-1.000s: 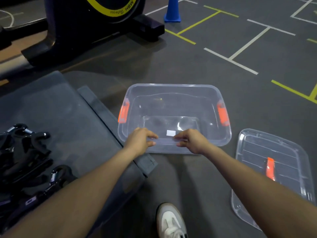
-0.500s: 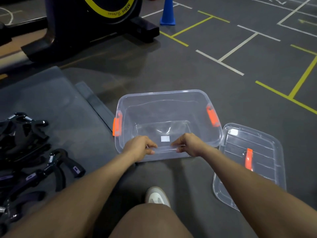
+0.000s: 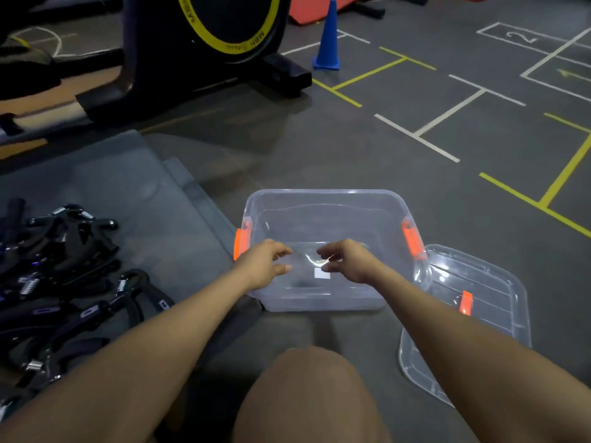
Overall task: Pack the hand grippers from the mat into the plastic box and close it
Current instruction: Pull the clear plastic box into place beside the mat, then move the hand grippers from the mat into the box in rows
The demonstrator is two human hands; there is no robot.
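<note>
A clear plastic box (image 3: 323,199) with orange side latches stands open and empty on the grey floor, against the mat's right edge. My left hand (image 3: 262,265) and my right hand (image 3: 348,260) hover just above its near rim, fingers loosely curled and apart, holding nothing. The clear lid (image 3: 486,292) with an orange tab lies flat on the floor right of the box, under my right forearm. A heap of black hand grippers (image 3: 54,270) with metal springs lies on the grey mat (image 3: 134,187) at the far left.
A black exercise bike (image 3: 204,43) with a yellow-ringed wheel stands behind the mat. A blue cone (image 3: 327,39) stands on the floor beyond the box. White and yellow lines mark the floor at right. My bare knee (image 3: 307,394) is below the box.
Both hands have let go of the box's near rim and lifted slightly above it. The box now rests nearer to me, beside the lid.
</note>
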